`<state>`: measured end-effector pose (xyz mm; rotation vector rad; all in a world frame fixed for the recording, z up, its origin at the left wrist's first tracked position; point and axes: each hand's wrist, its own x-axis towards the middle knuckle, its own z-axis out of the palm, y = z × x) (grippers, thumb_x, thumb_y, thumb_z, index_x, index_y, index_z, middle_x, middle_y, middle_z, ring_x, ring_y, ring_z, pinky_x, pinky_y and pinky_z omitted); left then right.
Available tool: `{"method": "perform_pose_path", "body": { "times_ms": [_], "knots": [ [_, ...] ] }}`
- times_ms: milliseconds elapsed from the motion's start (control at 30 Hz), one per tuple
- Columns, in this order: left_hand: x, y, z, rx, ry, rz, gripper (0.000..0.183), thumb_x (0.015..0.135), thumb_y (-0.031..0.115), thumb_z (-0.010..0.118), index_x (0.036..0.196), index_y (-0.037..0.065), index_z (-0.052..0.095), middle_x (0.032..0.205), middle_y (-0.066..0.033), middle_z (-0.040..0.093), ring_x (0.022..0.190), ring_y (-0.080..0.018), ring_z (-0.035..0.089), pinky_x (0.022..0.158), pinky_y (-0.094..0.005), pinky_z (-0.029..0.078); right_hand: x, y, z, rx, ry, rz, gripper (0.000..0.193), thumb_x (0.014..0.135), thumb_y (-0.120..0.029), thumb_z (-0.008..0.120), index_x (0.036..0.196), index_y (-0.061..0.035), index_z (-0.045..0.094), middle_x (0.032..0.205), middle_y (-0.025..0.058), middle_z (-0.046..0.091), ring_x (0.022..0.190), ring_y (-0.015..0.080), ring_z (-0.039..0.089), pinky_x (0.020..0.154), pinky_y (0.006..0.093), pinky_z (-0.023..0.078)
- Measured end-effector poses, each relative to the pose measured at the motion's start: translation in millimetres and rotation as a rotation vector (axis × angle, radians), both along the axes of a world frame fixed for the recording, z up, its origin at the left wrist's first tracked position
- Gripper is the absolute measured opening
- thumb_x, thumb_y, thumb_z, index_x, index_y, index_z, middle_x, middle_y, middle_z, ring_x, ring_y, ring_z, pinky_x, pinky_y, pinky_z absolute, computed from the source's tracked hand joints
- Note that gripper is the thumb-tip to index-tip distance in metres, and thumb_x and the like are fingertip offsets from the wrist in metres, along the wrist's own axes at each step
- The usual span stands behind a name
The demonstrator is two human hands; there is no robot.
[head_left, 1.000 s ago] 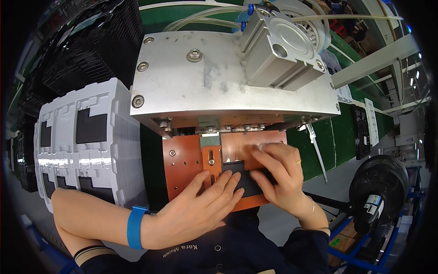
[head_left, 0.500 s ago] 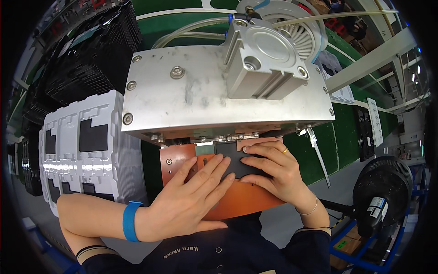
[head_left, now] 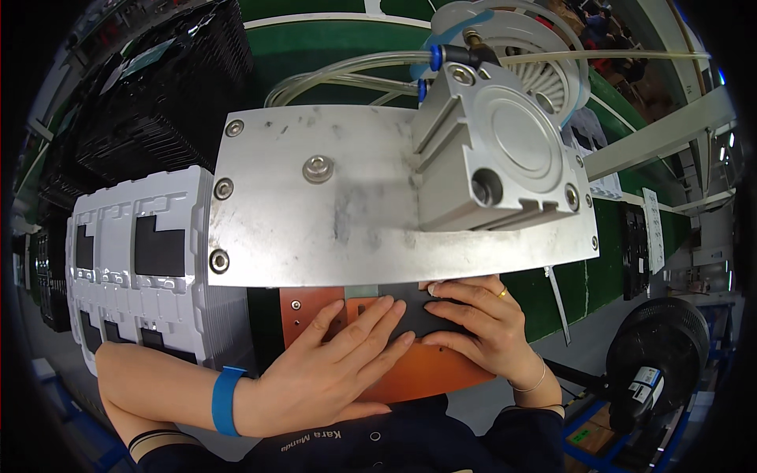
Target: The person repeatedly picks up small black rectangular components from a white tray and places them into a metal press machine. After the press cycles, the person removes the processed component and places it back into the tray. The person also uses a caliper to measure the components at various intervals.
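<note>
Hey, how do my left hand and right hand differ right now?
Your left hand has a blue wristband at its wrist; your right hand has a ring and thin bracelet. Left fingers lie fairly straight; right fingers bend more. Both hands have fingers at the dark piece.

a flat green bench top (head_left: 605, 260) marked with thin pale lines on my remote feed, smooth grey floor (head_left: 582, 344) past its edge, a pale grey metal beam (head_left: 662, 133) slanting upper right, small white lights (head_left: 721, 154) near my view's rim
</note>
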<state>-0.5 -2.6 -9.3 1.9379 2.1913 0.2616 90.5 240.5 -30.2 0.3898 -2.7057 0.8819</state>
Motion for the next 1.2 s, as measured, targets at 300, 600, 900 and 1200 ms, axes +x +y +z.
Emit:
{"method": "perform_pose_path", "body": {
  "times_ms": [300, 600, 900, 1200],
  "knots": [
    [0.3, -1.4, -0.1, -0.033, -0.006, 0.005, 0.080, 0.086, 0.067, 0.053, 0.144, 0.014, 0.047, 0.152, -0.0179, 0.039, 0.143, -0.0308, 0.035, 0.115, -0.0508, 0.027, 1.9, -0.3, -1.0, 0.030, 0.008, -0.025, 0.039, 0.065, -0.025, 0.086, 0.097, -0.0056, 0.073, 0.098, 0.0061, 0.068, 0.088, 0.0218, 0.063, 0.078, 0.0317, 0.050],
    [-0.5, -1.8, 0.0, -0.042, -0.027, 0.003, 0.078, 0.086, 0.066, 0.054, 0.143, 0.013, 0.048, 0.153, -0.0180, 0.038, 0.144, -0.0305, 0.033, 0.116, -0.0551, 0.023, 0.7, 1.5, -2.8, 0.032, 0.032, -0.015, 0.042, 0.064, -0.027, 0.087, 0.097, -0.0056, 0.072, 0.093, 0.0057, 0.068, 0.083, 0.0198, 0.065, 0.073, 0.0293, 0.050],
    [1.5, -2.1, -3.0, -0.026, -0.025, 0.021, 0.077, 0.085, 0.065, 0.056, 0.141, 0.013, 0.051, 0.151, -0.0142, 0.042, 0.143, -0.0272, 0.033, 0.113, -0.0592, 0.024, 1.2, 2.3, -3.8, 0.035, 0.028, -0.014, 0.042, 0.064, -0.027, 0.087, 0.097, -0.0061, 0.072, 0.095, 0.0058, 0.069, 0.083, 0.0189, 0.065, 0.071, 0.0285, 0.049],
    [-2.7, 0.0, 7.8, -0.066, -0.022, -0.006, 0.074, 0.088, 0.063, 0.055, 0.140, 0.012, 0.051, 0.152, -0.0190, 0.039, 0.143, -0.0314, 0.034, 0.114, -0.0542, 0.028, 1.7, 2.1, -4.2, 0.009, 0.004, -0.010, 0.039, 0.066, -0.025, 0.087, 0.097, -0.0071, 0.072, 0.095, 0.0058, 0.068, 0.083, 0.0195, 0.064, 0.071, 0.0284, 0.048]
  ]
}}
